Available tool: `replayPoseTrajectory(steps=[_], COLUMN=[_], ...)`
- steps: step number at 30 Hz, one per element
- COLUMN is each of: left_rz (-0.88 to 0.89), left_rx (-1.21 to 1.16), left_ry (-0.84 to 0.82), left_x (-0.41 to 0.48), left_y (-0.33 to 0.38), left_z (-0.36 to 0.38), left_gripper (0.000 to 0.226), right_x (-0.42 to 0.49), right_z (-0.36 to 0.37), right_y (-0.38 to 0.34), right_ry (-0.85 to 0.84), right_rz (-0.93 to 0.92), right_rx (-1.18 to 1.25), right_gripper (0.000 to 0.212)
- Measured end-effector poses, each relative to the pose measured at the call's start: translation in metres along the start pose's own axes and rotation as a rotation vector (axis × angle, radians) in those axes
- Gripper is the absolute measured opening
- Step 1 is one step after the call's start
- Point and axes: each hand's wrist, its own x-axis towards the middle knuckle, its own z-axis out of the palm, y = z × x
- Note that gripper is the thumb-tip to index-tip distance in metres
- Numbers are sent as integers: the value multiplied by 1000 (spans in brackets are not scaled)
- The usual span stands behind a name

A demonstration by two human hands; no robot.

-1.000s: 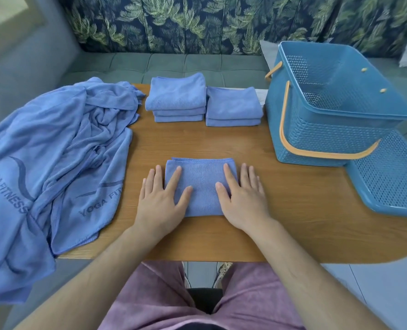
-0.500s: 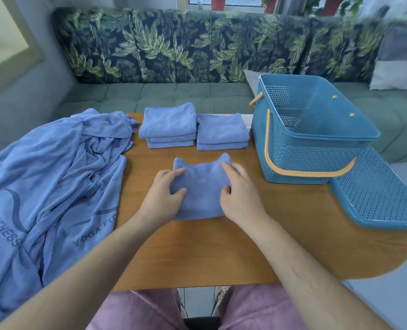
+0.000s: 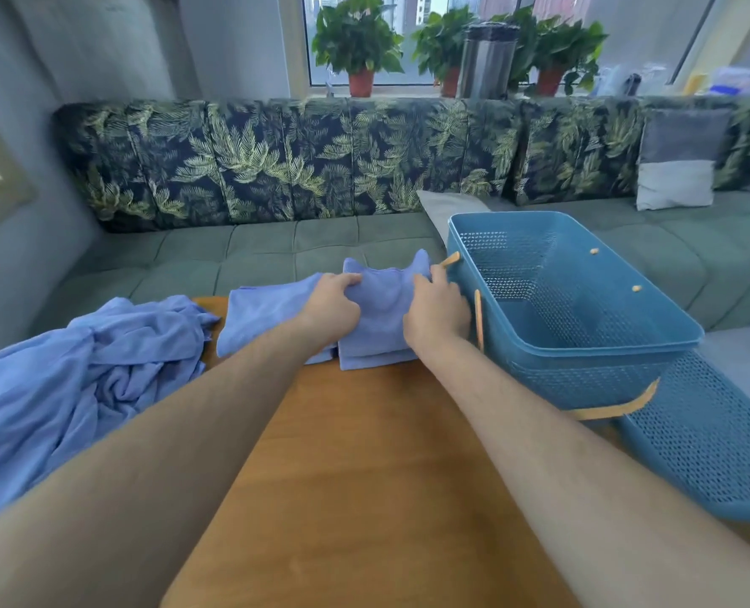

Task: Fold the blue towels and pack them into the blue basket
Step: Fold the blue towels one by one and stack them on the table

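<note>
- Our left hand (image 3: 333, 307) and right hand (image 3: 435, 317) each pinch the folded towel (image 3: 384, 300) at the desk (image 3: 364, 476) far edge, just beside the blue basket (image 3: 584, 379).
- Stacking, we judge; next, lower it squarely onto the pile (image 3: 377, 357) beneath.

A green sofa (image 3: 320, 239) with leaf-print back cushions (image 3: 276, 160) runs beneath a daylit window (image 3: 408, 19) lined with potted plants (image 3: 358, 46).
</note>
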Motion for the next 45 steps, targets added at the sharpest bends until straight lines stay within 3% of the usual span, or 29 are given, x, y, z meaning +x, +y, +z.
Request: replayPoseTrajectory(steps=[5,8,10,13,15,17,31,34,37,45], left_rz=[-23,-62,35,271,273,313,261,275,341,292], left_rx=[130,471,654,671,682,765,716,605,508,435], left_ry=[4,-26,9,38,-69,-68,-101,-114,14,300], left_x=[29,37,36,26,21,22,35,26,1,-101], left_y=[-6,-9,-10,-16,-24,-37,-53,-44,-40,-80], left_z=[15,24,36,60,70,78,95,83,56,-22], left_gripper=[58,35,30,38,45,45,54,37,8,24], right_x=[30,32,25,14,9,7,9,1,-17,-104], right_z=[23,38,48,61,75,85,63,58,45,12], right_y=[-4,0,4,10,15,20,35,25,8,-77], right_ry=[-27,-131,-48,75,-23,-103,-221,-159,-75,-55], right_rz=[51,47,-33,-170,-196,-204,-235,-257,-318,-507], right_rx=[-61,-146,-130,6,-12,-56,-54,-62,-10,81], right_gripper=[45,48,43,35,41,49,56,44,33,32])
